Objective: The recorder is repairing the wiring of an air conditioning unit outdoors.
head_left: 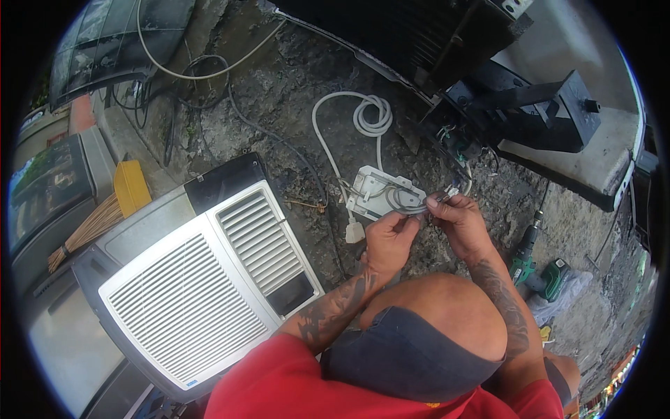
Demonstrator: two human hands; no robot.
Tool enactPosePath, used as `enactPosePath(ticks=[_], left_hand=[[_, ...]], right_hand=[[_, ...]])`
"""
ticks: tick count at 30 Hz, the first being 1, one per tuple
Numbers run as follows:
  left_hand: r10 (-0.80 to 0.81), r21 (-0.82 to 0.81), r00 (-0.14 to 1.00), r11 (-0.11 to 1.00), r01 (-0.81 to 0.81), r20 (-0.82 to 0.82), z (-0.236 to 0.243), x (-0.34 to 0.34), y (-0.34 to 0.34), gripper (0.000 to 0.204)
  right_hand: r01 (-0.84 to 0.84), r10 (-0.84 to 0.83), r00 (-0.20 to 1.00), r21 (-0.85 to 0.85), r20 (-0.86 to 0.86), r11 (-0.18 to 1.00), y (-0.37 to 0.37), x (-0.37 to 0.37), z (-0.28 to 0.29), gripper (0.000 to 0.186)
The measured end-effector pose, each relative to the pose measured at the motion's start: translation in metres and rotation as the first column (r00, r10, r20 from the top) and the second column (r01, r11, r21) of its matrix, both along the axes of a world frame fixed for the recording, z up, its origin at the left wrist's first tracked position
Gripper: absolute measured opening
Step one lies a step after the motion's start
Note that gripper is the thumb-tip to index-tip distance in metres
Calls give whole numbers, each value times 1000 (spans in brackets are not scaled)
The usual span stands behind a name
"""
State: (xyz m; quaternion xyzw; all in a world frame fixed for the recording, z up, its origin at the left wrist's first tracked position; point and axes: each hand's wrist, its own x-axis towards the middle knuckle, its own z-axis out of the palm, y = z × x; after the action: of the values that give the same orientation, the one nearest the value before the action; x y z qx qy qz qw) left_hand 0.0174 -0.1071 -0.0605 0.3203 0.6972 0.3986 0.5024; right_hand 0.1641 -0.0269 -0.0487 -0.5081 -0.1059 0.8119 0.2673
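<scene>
My left hand (393, 239) has its fingers closed on grey wires (406, 204) that loop over a white plastic panel (370, 188). Just right of it, my right hand (458, 220) pinches the wire ends (451, 190), which have small metal-looking tips too small to make out. A white coiled cable (373, 120) runs down to the panel, and a white plug (354, 230) hangs at the panel's lower left. Beyond my right hand lie a green wired part (450, 143) and black metal housing.
An air-conditioner front (181, 307) lies at left, near a straw broom (84, 237) and yellow dustpan (131, 187). A large black unit (398, 35) and bracket (551, 115) are at upper right. A green cordless drill (548, 279) rests at right on plastic. Dark cables cross the rough ground (293, 98).
</scene>
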Motion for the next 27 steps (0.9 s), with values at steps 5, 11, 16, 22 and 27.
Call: enactPosePath(ticks=[5,11,16,22,27], left_hand=[[344,-220,852,936,-276,395,-7,18,12,17],[326,-273,750,941,-200,575,0,12,18,20],[109,-331,853,940,79,511,24,-27,9,29],[-34,6,966,999,34,257,27,-74,44,30],[-446,135,895,888,439,25,28,-72,91,45]], right_hand=[[54,-50,995,36,-84,998,-5,-3,2,10],[-43,31,998,200,59,979,-5,-8,4,13],[23,-48,993,225,110,974,-1,-2,-5,14],[40,-51,997,204,51,978,3,-15,-1,18],[33,-43,998,198,47,980,2,-13,-7,20]])
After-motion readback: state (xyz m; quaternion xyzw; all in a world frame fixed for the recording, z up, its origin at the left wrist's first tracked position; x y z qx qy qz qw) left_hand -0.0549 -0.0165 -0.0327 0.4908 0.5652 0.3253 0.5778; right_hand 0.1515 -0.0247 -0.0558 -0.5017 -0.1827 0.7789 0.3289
